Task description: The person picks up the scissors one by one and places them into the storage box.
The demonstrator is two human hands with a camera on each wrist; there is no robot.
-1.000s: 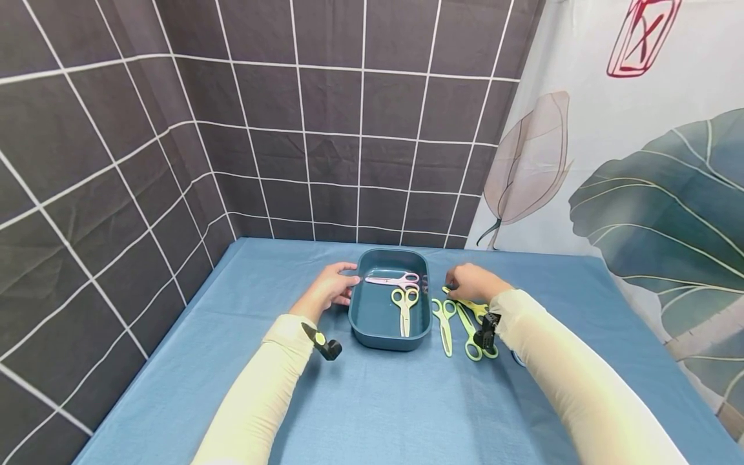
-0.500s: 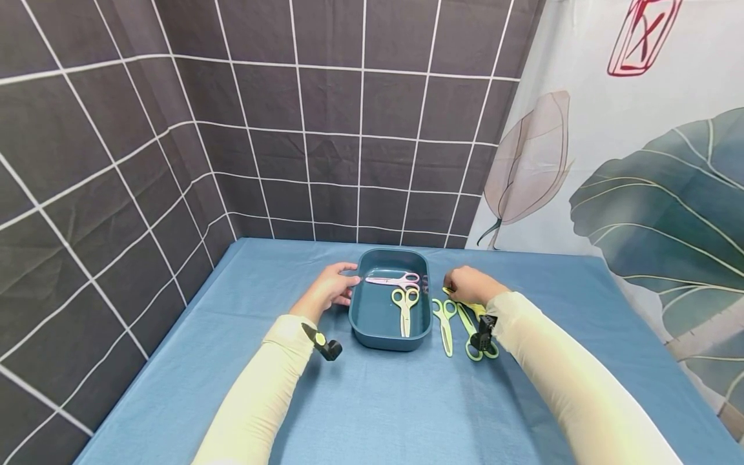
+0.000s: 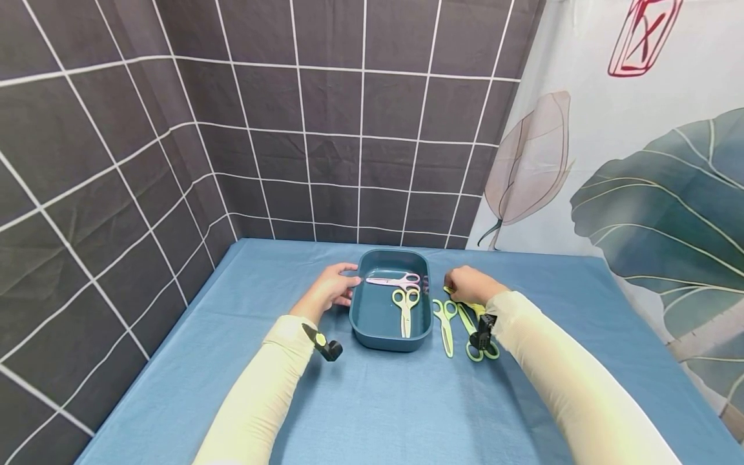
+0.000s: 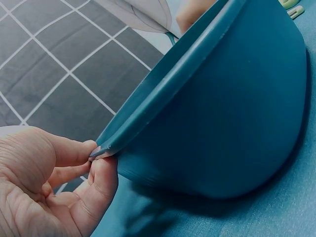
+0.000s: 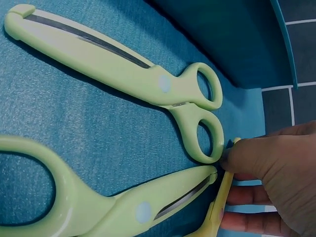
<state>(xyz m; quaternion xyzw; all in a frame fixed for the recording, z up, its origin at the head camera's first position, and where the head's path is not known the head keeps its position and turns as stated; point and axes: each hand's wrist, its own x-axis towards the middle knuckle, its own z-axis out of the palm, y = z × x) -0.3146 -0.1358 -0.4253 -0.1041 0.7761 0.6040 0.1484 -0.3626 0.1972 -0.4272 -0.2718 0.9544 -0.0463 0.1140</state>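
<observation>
My left hand [image 3: 331, 285] pinches the rim of a blue rectangular basin [image 3: 383, 343] between thumb and fingers, at its left side. Inside the basin lie pink-handled scissors [image 3: 385, 281] and pale yellow scissors [image 3: 405, 315]. To the right of the basin, my right hand [image 3: 472, 284] pinches the blade end of yellow scissors [image 5: 225, 190] between thumb and fingers. Their handles are partly hidden behind the wrist in the head view. Two light green scissors, one pair [image 3: 446, 330] beside the basin and another [image 3: 468, 325] under the wrist camera, lie close by.
A blue cloth [image 3: 372, 407] covers the table. Behind it hangs a dark grid-patterned curtain [image 3: 325, 161], with a white leaf-print sheet [image 3: 540, 213] on the right. Each wrist wears a small black camera, the left one [image 3: 329, 349] beside the basin.
My right hand and wrist have shifted slightly left and down over the yellow scissors; a small blue ring-like edge beside the sleeve is now covered. My left hand and the basin stay put.
</observation>
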